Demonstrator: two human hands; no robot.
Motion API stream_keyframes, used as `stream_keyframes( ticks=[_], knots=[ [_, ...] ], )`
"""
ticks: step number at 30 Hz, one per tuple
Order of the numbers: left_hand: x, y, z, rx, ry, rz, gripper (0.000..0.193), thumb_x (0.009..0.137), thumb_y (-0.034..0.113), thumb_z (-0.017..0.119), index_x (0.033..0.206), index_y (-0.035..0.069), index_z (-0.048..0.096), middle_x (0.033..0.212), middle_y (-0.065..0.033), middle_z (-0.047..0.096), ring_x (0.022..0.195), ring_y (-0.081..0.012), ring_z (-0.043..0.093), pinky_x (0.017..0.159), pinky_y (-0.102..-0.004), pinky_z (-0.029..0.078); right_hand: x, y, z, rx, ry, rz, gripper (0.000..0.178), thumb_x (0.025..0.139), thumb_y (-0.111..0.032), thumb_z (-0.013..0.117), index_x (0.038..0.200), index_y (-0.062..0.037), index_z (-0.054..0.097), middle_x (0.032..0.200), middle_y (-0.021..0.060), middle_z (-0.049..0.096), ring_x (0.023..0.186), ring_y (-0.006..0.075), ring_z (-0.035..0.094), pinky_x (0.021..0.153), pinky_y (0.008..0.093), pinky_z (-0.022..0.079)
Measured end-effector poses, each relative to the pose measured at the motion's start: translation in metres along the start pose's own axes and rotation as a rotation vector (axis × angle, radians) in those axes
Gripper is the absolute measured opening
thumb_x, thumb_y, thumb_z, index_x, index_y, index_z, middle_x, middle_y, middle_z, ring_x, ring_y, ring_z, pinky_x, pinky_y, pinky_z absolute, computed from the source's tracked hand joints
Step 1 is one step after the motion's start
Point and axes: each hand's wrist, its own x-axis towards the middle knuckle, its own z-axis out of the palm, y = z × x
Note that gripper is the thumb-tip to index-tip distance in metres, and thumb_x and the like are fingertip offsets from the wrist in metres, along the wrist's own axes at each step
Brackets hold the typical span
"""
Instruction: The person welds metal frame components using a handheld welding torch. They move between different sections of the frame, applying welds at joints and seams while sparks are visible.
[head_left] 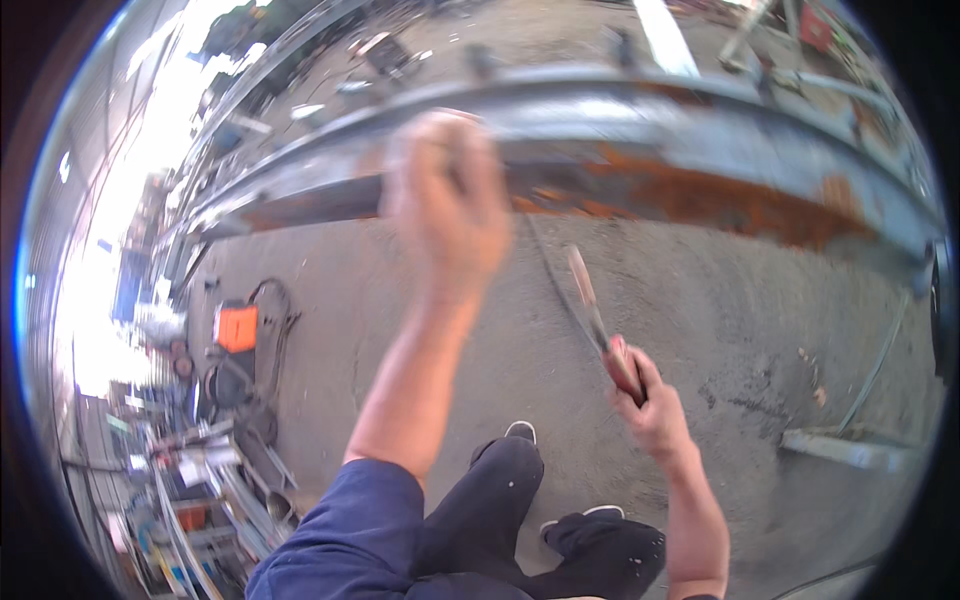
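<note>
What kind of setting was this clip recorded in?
Most likely a metal fabrication yard or welding workshop. A long rusty steel beam crosses the view above a stained concrete floor, an orange machine with cables stands at left, and metal scrap is piled beside it.

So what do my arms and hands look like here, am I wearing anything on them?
Both hands are bare, no gloves. The left hand is motion-blurred, so no rings or marks can be told. A dark blue sleeve covers the left upper arm and ends about the elbow, leaving the forearm bare. The right hand and forearm are bare too; no sleeve, watch or band shows before the frame's lower edge.
</note>
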Motion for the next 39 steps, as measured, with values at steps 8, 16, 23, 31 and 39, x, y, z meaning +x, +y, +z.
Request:
stream_keyframes(
  ticks=[8,16,23,31,39],
  knots=[
    [0.007,0.012,-0.056,-0.206,-0.393,-0.069,0.050,0.108,0.036,0.067,0.147,0.006,0.057,0.149,-0.0177,0.063,0.143,-0.0357,0.057,0.127,-0.0533,0.037,-0.115,-0.096,0.062,-0.150,-0.120,0.051,0.072,0.096,-0.026,0.082,0.159,-0.0060,0.053,0.132,0.0253,0.074,0.123,0.0367,0.075,0.102,0.0418,0.057],
    [-0.015,0.009,-0.383,0.011,-0.356,-0.706,0.048,0.102,0.020,0.075,0.147,0.007,0.063,0.141,-0.0163,0.070,0.128,-0.0330,0.068,0.112,-0.0460,0.051,-0.144,-0.256,0.106,-0.327,-0.315,-0.100,0.074,0.100,-0.027,0.080,0.163,-0.0047,0.047,0.141,0.0269,0.069,0.131,0.0431,0.069,0.108,0.0444,0.055],
    [-0.124,0.027,-0.568,-0.094,-0.475,-1.545,0.044,0.104,0.034,0.069,0.137,0.005,0.070,0.126,-0.0190,0.075,0.117,-0.0348,0.073,0.103,-0.0442,0.057,-0.101,-0.381,0.212,-0.410,-0.386,-0.101,0.082,0.104,-0.038,0.078,0.171,-0.0138,0.036,0.142,0.0261,0.070,0.133,0.0396,0.069,0.109,0.0450,0.055],
    [-0.141,0.011,-0.675,-0.024,-0.350,-1.838,0.045,0.102,0.035,0.070,0.136,0.006,0.072,0.127,-0.0188,0.076,0.116,-0.0319,0.075,0.102,-0.0429,0.058,-0.052,-0.475,0.360,-0.496,-0.505,-0.130,0.055,0.101,-0.040,0.079,0.140,-0.0038,0.064,0.113,0.0231,0.078,0.107,0.0317,0.076,0.096,0.0418,0.057],
    [-0.178,-0.043,-0.731,0.009,-0.007,-2.087,0.046,0.104,0.031,0.070,0.137,0.000,0.071,0.128,-0.0208,0.076,0.115,-0.0316,0.076,0.104,-0.0414,0.058,-0.019,-0.563,0.524,-0.576,-0.747,-0.247,0.045,0.100,-0.039,0.078,0.122,-0.0006,0.065,0.096,0.0189,0.073,0.089,0.0257,0.069,0.085,0.0400,0.056]
  ],
)
